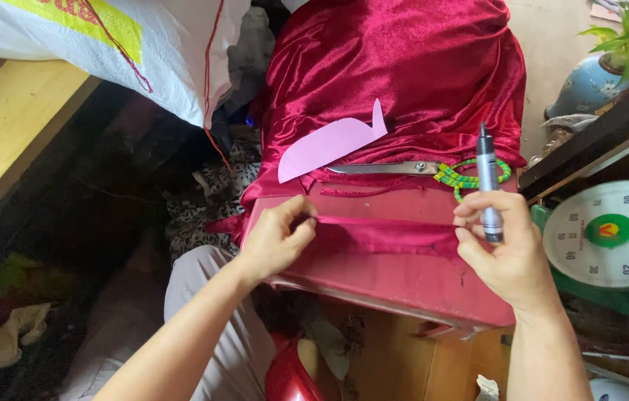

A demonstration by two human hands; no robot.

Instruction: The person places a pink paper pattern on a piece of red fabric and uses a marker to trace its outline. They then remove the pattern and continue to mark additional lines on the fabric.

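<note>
Head view: left hand (276, 239) and right hand (504, 249) pinch a folded crimson satin strip (385, 234) taut between them; the right also grips a grey marker pen (488, 182).

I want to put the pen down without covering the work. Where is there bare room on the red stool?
The bare strip of stool top between the scissors and the folded red fabric strip, and the front edge below the strip. Farther back, the pink paper pattern and piled fabric crowd it.
</note>
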